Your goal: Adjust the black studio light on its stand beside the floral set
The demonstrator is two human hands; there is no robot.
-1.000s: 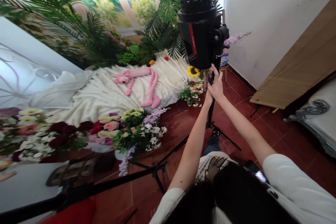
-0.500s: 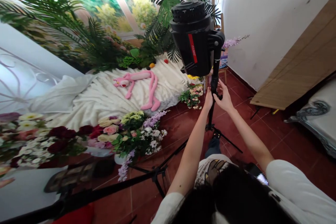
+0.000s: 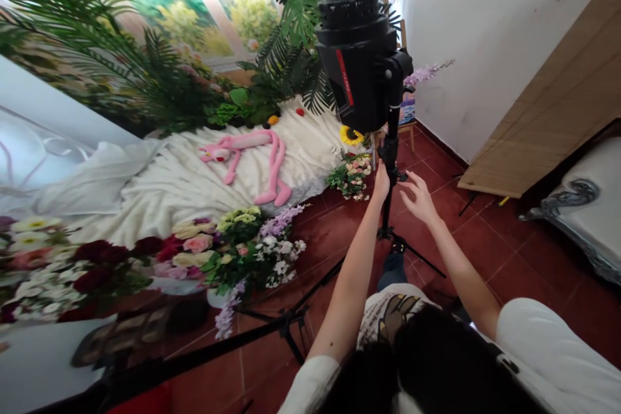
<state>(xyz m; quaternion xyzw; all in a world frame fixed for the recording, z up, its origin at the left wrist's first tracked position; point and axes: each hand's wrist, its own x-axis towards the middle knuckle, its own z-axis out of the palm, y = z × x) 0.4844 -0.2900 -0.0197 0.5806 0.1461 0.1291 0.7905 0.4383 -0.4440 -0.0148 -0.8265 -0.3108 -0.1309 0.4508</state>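
Note:
A black studio light (image 3: 359, 65) with a red stripe sits on top of a black light stand (image 3: 387, 210) in front of me. My left hand (image 3: 382, 182) is closed around the stand's pole below the light, its fingers partly hidden behind the pole. Just to the right of the pole, my right hand (image 3: 419, 199) is open with fingers apart and nothing in it. Its fingertips are close to a small black knob (image 3: 402, 176) on the stand; whether they touch it I cannot tell.
A pink plush toy (image 3: 276, 168) lies on white fur cloth (image 3: 160, 181). Artificial flowers (image 3: 194, 246) crowd the left front. Another black stand (image 3: 286, 320) spreads its legs over the red tiles. A wooden board (image 3: 548, 97) leans right, near a silver-trimmed seat (image 3: 582, 200).
My right hand has come off the pole and opened, moving slightly right and down. More of the pole below the light shows. My left hand stays on the stand.

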